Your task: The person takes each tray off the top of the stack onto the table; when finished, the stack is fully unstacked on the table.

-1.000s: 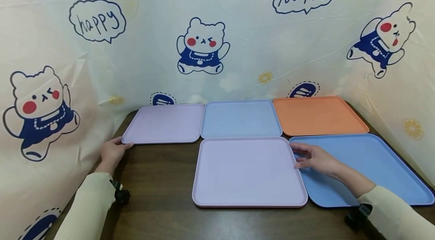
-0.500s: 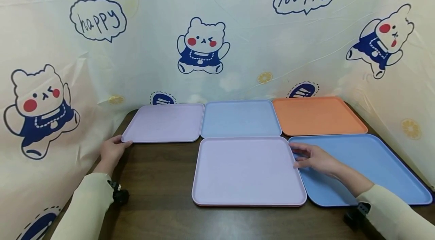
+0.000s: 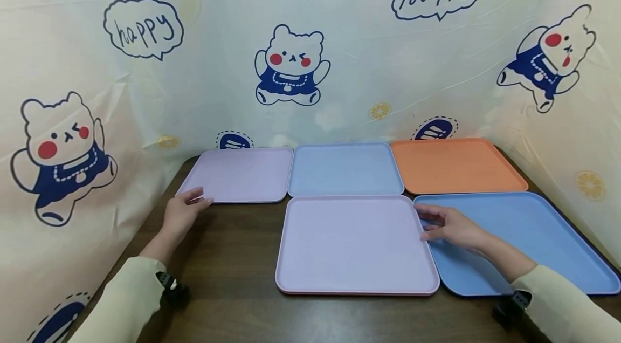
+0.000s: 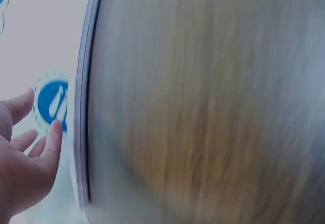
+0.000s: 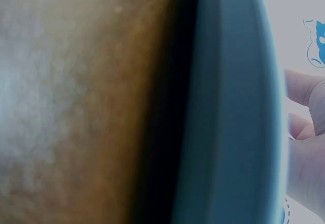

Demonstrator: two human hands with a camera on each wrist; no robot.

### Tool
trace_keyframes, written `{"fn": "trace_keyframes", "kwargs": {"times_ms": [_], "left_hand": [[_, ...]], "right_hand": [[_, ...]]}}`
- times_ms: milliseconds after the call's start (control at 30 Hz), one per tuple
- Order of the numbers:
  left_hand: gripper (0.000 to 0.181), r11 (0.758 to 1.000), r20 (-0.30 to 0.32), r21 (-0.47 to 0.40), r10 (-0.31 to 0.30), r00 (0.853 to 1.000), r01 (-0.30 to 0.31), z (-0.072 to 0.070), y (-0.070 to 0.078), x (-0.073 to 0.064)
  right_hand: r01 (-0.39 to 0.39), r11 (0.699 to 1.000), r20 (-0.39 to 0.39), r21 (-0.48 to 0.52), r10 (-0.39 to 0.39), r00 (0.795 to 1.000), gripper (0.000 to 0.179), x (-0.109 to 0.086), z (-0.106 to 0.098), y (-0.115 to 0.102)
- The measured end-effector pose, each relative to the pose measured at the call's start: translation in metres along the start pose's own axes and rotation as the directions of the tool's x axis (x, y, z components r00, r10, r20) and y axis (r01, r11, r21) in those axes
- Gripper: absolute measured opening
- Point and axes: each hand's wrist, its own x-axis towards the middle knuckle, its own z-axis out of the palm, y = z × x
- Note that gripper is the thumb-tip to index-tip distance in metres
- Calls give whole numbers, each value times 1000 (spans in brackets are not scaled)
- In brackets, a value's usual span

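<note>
My left hand [image 3: 181, 213] hovers at the front edge of the back-left lilac tray [image 3: 242, 175], fingers loosely spread. In the left wrist view the thumb and fingers stand apart, beside the tray's edge [image 4: 81, 107]. My right hand [image 3: 453, 228] reaches over the bigger blue tray [image 3: 524, 240]. Its fingertips touch the right edge of the front lilac tray [image 3: 356, 246], under which a thin pinkish rim shows. In the right wrist view a blurred blue tray edge [image 5: 244, 107] covers part of that hand [image 5: 307, 153].
A light blue tray [image 3: 345, 169] and an orange tray [image 3: 458, 165] continue the back row, side by side with the lilac one. All lie on a dark wooden table [image 3: 233, 267]. A printed cloth [image 3: 349, 79] with cartoon bears hangs behind and along both sides.
My left hand has let go of the back-left lilac tray's corner and moved right along its front edge. The right hand and the trays keep their places.
</note>
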Motion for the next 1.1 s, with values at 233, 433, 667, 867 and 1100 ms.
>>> {"fn": "trace_keyframes", "kwargs": {"times_ms": [233, 433, 667, 867, 1100], "left_hand": [[64, 994, 164, -107, 32, 986, -14, 28, 21, -17], [60, 969, 300, -240, 23, 954, 53, 59, 36, -40], [57, 947, 400, -310, 52, 915, 81, 87, 52, -67], [57, 962, 425, -270, 77, 902, 45, 101, 61, -80], [54, 959, 406, -278, 73, 911, 47, 116, 65, -84]], "right_hand": [[-4, 1000, 5, 0, 4, 1000, 76, 1, 0, 1], [2, 1000, 1, 1, -2, 1000, 76, 2, 0, 1], [8, 1000, -5, 7, -8, 1000, 75, 1, 0, 2], [3, 1000, -5, 4, -3, 1000, 76, 1, 0, 1], [0, 1000, -4, -1, 0, 1000, 76, 0, 0, 2]]}}
